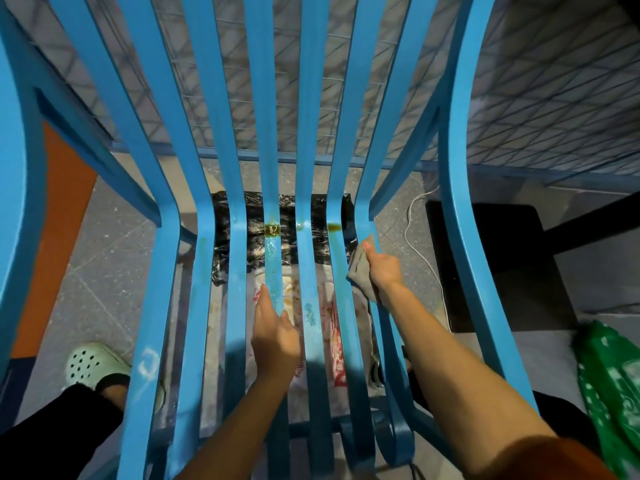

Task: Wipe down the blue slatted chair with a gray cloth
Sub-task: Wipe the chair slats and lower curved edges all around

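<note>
Cloth (362,273) is soft, limp: keep it bunched, your right hand (382,268) fingers curled round it on the stiff chair (313,133); left hand (275,337) lies flat, fingers straight.

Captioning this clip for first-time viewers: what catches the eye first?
The blue slatted chair fills the view, with brown stains at the bend of its middle slats. The right hand holds a gray cloth against a right-side slat, while the left hand rests on a middle slat.

Left hand (275,336) flat, right hand (382,268) grips cloth (361,273).
</note>
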A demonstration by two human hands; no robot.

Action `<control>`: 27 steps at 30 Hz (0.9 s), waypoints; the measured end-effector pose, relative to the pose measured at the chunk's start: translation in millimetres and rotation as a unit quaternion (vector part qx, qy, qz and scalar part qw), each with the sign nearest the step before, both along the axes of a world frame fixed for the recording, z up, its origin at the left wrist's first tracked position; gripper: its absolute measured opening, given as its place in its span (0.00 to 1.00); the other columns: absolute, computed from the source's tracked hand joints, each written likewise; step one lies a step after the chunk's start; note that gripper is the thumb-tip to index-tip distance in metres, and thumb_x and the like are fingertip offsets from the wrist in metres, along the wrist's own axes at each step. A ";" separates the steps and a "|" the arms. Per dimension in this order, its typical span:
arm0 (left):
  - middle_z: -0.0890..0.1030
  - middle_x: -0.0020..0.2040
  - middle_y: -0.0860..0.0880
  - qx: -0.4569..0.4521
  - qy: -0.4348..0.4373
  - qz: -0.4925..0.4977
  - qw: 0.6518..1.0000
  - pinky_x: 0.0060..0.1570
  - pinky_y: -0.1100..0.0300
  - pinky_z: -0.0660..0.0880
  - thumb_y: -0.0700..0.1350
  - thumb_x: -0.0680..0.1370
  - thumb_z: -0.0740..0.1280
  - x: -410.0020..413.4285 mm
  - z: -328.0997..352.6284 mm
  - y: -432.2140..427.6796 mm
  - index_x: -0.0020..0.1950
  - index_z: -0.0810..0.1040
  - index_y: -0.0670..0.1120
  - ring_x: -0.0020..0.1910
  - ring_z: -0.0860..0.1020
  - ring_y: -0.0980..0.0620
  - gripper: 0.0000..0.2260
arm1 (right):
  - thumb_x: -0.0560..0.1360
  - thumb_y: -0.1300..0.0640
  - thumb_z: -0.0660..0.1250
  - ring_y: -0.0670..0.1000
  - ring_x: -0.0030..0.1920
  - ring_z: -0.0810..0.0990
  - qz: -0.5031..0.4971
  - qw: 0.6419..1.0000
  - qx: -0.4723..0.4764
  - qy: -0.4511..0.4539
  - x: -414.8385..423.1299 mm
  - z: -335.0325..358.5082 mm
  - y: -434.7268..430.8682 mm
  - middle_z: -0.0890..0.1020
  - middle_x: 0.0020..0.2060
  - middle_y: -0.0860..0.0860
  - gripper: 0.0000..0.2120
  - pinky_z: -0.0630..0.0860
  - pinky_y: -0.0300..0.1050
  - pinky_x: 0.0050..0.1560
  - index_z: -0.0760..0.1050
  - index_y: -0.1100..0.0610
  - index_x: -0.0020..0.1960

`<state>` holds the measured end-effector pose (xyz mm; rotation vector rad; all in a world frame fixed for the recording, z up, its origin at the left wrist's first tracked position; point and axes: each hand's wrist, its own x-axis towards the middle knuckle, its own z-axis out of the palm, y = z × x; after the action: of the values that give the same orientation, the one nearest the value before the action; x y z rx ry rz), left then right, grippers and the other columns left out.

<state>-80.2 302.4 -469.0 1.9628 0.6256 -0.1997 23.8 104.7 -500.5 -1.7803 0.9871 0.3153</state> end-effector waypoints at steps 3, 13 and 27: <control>0.71 0.71 0.43 -0.005 0.001 -0.017 1.000 0.62 0.58 0.69 0.37 0.81 0.61 8.0 -1.9 -1.4 0.78 0.59 0.43 0.64 0.74 0.46 0.26 | 0.80 0.40 0.60 0.60 0.51 0.79 -0.004 0.999 -0.054 -0.005 34.0 10.3 3.7 0.80 0.48 0.61 0.29 0.72 0.50 0.48 0.77 0.68 0.54; 0.66 0.74 0.45 0.021 0.040 -0.045 0.998 0.62 0.65 0.67 0.32 0.82 0.55 9.2 8.2 6.6 0.80 0.54 0.46 0.65 0.70 0.52 0.28 | 0.84 0.48 0.48 0.64 0.58 0.77 0.232 0.915 -0.321 -0.073 6.9 1.1 18.2 0.76 0.63 0.62 0.23 0.73 0.57 0.54 0.62 0.61 0.71; 0.66 0.75 0.45 0.038 0.071 -0.102 0.991 0.59 0.57 0.71 0.37 0.83 0.58 10.9 26.7 11.1 0.80 0.50 0.45 0.68 0.71 0.43 0.28 | 0.83 0.44 0.48 0.62 0.46 0.80 0.230 0.920 -0.314 -0.046 -105.5 12.6 23.6 0.80 0.48 0.59 0.23 0.70 0.51 0.39 0.59 0.57 0.72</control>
<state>-69.3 313.5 -442.3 2.1002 0.5287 -0.4520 -81.7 128.3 -487.9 -2.5959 0.6208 0.2102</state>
